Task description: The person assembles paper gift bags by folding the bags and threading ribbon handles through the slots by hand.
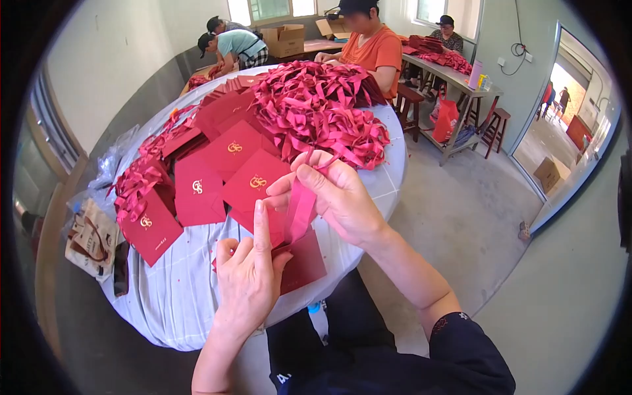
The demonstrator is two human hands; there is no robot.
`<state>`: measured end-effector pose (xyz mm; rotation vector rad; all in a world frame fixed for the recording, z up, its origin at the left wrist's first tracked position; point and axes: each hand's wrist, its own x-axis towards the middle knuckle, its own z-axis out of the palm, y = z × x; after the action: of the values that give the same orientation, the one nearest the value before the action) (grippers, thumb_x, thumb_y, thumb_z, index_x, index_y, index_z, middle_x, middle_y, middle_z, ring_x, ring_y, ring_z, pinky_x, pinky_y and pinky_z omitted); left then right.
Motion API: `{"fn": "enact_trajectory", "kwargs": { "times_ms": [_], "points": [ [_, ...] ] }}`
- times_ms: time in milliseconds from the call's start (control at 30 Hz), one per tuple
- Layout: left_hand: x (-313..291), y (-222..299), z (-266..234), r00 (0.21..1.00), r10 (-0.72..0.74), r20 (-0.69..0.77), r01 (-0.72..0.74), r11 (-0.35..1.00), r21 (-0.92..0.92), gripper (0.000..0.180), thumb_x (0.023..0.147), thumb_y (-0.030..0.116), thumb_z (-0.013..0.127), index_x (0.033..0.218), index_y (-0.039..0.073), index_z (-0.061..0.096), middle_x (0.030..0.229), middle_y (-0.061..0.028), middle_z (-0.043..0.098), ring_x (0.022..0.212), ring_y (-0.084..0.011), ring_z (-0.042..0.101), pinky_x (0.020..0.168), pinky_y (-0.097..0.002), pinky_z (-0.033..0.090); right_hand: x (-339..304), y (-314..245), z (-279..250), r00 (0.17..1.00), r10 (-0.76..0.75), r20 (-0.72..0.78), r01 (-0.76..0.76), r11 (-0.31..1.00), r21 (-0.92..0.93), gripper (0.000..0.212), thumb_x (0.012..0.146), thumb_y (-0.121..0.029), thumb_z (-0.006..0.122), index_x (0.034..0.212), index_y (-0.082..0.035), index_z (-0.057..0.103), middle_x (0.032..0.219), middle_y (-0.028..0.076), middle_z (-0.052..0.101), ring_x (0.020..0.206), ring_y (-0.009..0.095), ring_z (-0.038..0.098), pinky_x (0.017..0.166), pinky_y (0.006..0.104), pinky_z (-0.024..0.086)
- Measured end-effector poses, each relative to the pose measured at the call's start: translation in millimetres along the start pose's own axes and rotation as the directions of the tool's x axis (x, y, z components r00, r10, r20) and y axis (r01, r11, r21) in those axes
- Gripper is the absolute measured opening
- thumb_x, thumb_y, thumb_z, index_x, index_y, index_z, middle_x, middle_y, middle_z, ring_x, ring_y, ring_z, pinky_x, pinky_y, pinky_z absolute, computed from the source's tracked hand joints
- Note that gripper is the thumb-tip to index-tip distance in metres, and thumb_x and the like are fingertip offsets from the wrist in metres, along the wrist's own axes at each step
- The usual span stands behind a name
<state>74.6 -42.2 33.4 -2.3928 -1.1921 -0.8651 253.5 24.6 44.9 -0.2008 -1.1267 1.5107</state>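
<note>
My right hand (341,199) is closed in a pinch on a red ribbon (302,209), raised above the near side of the table. The ribbon hangs down toward a flat red envelope (305,264) at the table's near edge. Over the left part of that envelope lies my left hand (247,280), its index finger pointing up and its other fingers curled. The left thumb presses at the envelope by the foot of the ribbon; what lies under the curled fingers is hidden. More red envelopes (245,191) with gold emblems lie just beyond my hands.
A big heap of red ribbons (316,112) covers the far right of the round table with its white cloth (197,289). A cloth bag (92,240) and a dark phone (121,268) are at the left edge. Several people, one in orange (374,52), work beyond; stools (495,128) stand right.
</note>
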Motion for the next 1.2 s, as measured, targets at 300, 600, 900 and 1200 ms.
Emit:
{"fn": "enact_trajectory", "kwargs": {
  "times_ms": [300,600,900,1200],
  "points": [
    [2.0,-5.6,-10.6,1.0,-0.022,0.023,0.026,0.979,-0.201,0.087,0.07,-0.003,0.073,0.144,-0.003,0.027,0.087,-0.0072,0.062,0.082,-0.024,0.058,0.085,-0.0351,0.042,-21.4,10.0,3.2,0.965,0.232,0.125,-0.157,0.888,-0.433,0.022,0.094,-0.016,0.059,0.104,0.003,0.064,0.1,0.007,0.067,0.091,0.013,0.062,0.083,0.0282,0.048],
    [-16.6,-24.9,-11.4,0.971,-0.179,-0.158,0.134,0.956,-0.26,0.022,0.074,-0.009,0.066,0.093,0.001,0.061,0.093,-0.0111,0.057,0.087,-0.0266,0.052,0.072,-0.0343,0.044,-15.9,27.3,-0.7,0.996,0.002,0.09,0.061,0.719,-0.692,0.027,0.098,-0.016,0.05,0.087,0.004,0.066,0.087,0.007,0.065,0.085,0.013,0.061,0.08,0.0265,0.046],
    [-7.6,-29.6,5.7,0.984,-0.127,-0.124,0.112,0.986,-0.124,0.023,0.071,0.004,0.073,0.092,0.004,0.062,0.089,-0.0092,0.054,0.084,-0.0268,0.051,0.077,-0.037,0.04,-2.4,54.0,-9.5,1.0,0.015,-0.016,-0.022,0.73,-0.683,0.025,0.096,-0.013,0.053,0.085,0.004,0.067,0.082,0.005,0.063,0.082,0.012,0.058,0.078,0.026,0.044],
    [-18.4,-50.5,44.8,0.964,-0.233,0.124,0.258,0.934,-0.247,0.016,0.078,0.001,0.065,0.089,0.002,0.053,0.086,-0.0136,0.054,0.085,-0.0314,0.053,0.076,-0.0387,0.042,-1.9,103.0,-42.4,0.979,0.153,-0.133,-0.202,0.748,-0.632,0.023,0.096,-0.011,0.051,0.085,0.003,0.067,0.085,0.004,0.062,0.084,0.011,0.058,0.079,0.0264,0.045]
  ]
}}
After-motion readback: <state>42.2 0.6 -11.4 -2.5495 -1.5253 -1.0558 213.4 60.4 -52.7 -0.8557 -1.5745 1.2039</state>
